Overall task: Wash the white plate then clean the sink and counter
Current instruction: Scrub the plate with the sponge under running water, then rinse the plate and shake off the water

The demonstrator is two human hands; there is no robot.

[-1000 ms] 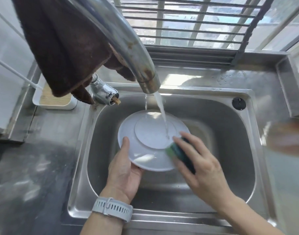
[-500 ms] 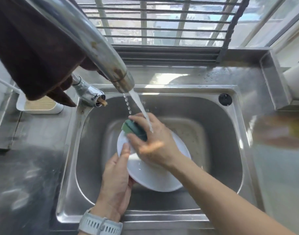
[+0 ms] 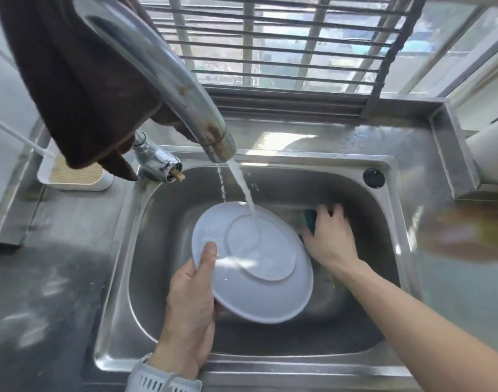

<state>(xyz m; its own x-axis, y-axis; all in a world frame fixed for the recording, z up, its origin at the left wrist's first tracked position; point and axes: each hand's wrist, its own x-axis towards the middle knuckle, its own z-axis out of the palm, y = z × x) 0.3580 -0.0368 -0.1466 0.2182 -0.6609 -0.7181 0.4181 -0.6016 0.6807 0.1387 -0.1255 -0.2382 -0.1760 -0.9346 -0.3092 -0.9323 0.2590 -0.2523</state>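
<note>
No brand, label or writing readable anywhere.

White plate point(image 3: 259, 267) held tilted over the middle of the sink point(image 3: 394, 250), underside up, clear of the basin floor. Gripped at its 8 o'clock rim by the left hand point(image 3: 191, 304), thumb point(image 3: 209, 256) pressed on the underside, other fingers hidden beneath. Pale watch strap point(image 3: 160, 377) on that wrist. Stream of water point(image 3: 243, 190) from the tap point(image 3: 168, 80) landing on the plate's foot ring near 12 o'clock.

At 3 o'clock of the plate, right hand point(image 3: 331, 236) down in the basin, closed around a green sponge point(image 3: 310, 220), blurred; just beside the plate's rim, contact with it not clear.

Brown cloth point(image 3: 78, 80) draped over the tap at 11 o'clock, hanging above the counter point(image 3: 52, 264). White tray point(image 3: 72, 176) just under the cloth's corner, at 10 o'clock of the sink. Black plug point(image 3: 373, 178) in the rim at 2 o'clock. Barred window point(image 3: 284, 43) behind at 12 o'clock.

Open basin wall at 9 o'clock of the plate; bare counter left of the sink.
</note>
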